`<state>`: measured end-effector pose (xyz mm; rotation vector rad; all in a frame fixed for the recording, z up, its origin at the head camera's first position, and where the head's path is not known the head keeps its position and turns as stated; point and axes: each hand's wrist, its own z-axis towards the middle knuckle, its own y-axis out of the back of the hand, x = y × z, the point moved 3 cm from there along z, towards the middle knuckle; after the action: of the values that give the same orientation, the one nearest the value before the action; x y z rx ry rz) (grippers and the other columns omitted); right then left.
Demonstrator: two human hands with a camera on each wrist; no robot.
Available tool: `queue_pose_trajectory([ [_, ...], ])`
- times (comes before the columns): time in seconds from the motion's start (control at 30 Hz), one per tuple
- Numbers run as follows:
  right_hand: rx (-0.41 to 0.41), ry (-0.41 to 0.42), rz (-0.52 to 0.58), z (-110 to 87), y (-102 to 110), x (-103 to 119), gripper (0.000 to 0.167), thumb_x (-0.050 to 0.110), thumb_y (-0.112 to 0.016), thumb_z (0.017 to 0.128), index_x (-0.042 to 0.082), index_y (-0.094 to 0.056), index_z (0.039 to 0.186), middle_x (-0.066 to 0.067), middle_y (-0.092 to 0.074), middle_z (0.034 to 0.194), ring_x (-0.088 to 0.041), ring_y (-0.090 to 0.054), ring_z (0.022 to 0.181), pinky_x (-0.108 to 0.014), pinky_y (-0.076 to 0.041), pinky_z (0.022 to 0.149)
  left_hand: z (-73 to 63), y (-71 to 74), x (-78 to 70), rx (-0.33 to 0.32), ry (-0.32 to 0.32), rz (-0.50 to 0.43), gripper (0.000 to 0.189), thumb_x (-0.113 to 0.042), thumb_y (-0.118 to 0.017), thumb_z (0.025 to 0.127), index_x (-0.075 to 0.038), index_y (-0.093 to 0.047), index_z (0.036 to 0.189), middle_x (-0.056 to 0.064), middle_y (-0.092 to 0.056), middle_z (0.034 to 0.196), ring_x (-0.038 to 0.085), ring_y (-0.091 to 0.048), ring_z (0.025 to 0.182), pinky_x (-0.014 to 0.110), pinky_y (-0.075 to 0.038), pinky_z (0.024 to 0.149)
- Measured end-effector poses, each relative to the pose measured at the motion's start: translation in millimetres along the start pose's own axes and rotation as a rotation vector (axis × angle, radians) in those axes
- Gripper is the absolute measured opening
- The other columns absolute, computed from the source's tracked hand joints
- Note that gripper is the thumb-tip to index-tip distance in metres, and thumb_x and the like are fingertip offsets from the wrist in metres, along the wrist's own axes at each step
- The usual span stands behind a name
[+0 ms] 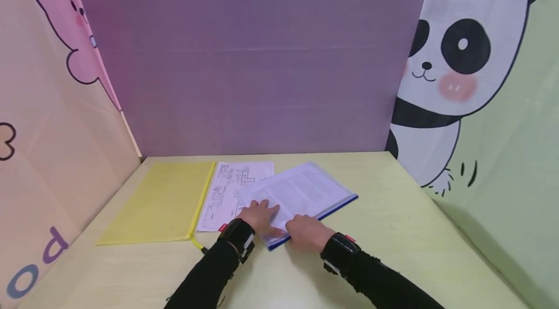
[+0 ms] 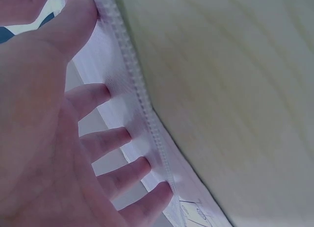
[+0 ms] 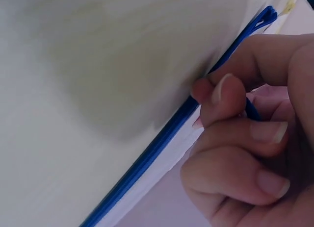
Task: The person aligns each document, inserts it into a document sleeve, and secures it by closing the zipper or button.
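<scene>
A clear zip document pouch [image 1: 301, 185] with a blue zipper edge [image 3: 147, 161] and printed pages inside lies at an angle on the table, overlapping a sheet with line drawings [image 1: 227, 192]. My left hand [image 1: 260, 219] rests on the pouch's near left corner, fingers spread; in the left wrist view its fingertips [image 2: 125, 134] touch the pouch near a ridged seam. Close beside it, my right hand [image 1: 305, 232] pinches the blue zipper edge between thumb and forefinger, other fingers curled. A piece of blue shows among those fingers in the right wrist view.
A yellow zip pouch [image 1: 161, 197] lies flat at the left, its yellow pull cord [image 1: 197, 243] trailing toward the front. Behind the table stands a purple panel [image 1: 271, 66]. Printed side walls flank it, a panda [image 1: 465, 56] on the right one.
</scene>
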<state>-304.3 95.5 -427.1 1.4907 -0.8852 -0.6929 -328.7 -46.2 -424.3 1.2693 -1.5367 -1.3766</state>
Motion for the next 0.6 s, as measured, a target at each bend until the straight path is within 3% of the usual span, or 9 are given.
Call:
queue_pose_trajectory([
  [0.6,-0.014,0.008,0.001,1.0,-1.9,2.0,0.010,0.013,-0.072,0.087,0.006,-0.070,0.094,-0.001,-0.058,0.077,-0.016,-0.050,0.068,-0.031,-0.047,0.064,2.7,-1.3,0.3,-0.024,-0.030,0.023,0.082,-0.068,-0.067,0.086,-0.026,-0.048,0.153,0.009,-0.045,0.155,0.035,-0.043,0.136,0.053,-0.043,0.106],
])
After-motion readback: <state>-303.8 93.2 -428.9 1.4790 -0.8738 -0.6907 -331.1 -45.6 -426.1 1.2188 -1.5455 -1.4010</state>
